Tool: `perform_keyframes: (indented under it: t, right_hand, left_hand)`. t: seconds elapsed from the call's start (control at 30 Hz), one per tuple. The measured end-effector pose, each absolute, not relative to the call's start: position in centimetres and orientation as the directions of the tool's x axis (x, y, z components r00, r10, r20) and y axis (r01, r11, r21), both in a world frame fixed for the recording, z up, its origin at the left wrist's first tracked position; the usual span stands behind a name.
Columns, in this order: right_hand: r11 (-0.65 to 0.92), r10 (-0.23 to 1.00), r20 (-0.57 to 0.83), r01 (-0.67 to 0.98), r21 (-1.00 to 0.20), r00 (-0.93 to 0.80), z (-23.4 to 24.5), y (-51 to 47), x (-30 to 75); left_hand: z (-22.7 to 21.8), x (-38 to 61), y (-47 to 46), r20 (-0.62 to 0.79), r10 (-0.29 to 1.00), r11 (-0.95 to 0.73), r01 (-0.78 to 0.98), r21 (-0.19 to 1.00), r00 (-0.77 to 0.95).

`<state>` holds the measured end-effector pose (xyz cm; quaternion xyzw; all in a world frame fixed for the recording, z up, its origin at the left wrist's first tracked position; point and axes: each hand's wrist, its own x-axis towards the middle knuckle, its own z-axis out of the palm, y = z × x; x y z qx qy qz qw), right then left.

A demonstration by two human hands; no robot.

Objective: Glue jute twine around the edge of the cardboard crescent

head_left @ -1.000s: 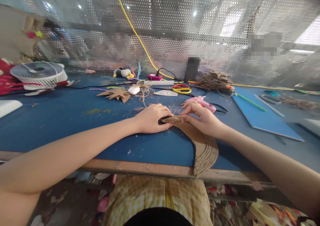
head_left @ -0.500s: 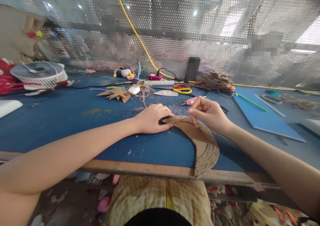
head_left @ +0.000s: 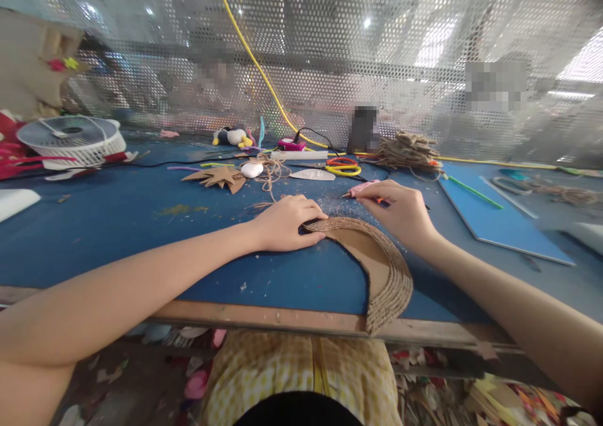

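Observation:
A crescent of brown cardboard lies on the blue table, its outer side covered with curved rows of twine. My left hand pinches its upper left tip between thumb and fingers. The lower tip reaches over the table's wooden front edge. Beyond the crescent, my right hand has its fingers closed over a pink glue gun, whose nozzle points left. The fingers hide much of the glue gun's body. A small orange and black part shows beneath the palm.
Scissors with yellow and orange handles, a pale blade-shaped piece, a white case and a cardboard star shape lie farther back. A twine bundle and blue board are right; a white fan is left.
My right hand has left the crescent's upper edge and moved slightly back to the pink glue gun, closing over it. My left hand and the crescent have stayed in place.

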<state>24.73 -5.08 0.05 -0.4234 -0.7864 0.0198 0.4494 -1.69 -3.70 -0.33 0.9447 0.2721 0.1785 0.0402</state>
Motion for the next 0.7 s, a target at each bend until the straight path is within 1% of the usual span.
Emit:
perform_keyframes:
  t: [0.13,0.37,0.57,0.7]
  right_hand:
    - [0.552,0.715,0.688,0.702,-0.449,-0.123,0.3,-5.1,25.0]
    - [0.509,0.767,0.62,0.746,-0.43,-0.166,0.4,-4.5,25.5]
    - [0.564,0.687,0.687,0.769,-0.301,-0.236,-0.5,-3.6,25.9]
    - [0.54,0.688,0.692,0.791,-0.286,-0.22,-0.8,-3.4,26.0]
  left_hand:
    - [-0.2,-1.7,-3.7,0.31,0.53,-0.848,0.502,0.172,0.789]
    - [-0.3,-1.7,-3.7,0.31,0.53,-0.847,0.503,0.169,0.789]
    - [-0.3,-1.7,-3.7,0.311,0.529,-0.848,0.504,0.163,0.79]
    - [-0.3,-1.6,-3.8,0.313,0.525,-0.85,0.501,0.159,0.791]
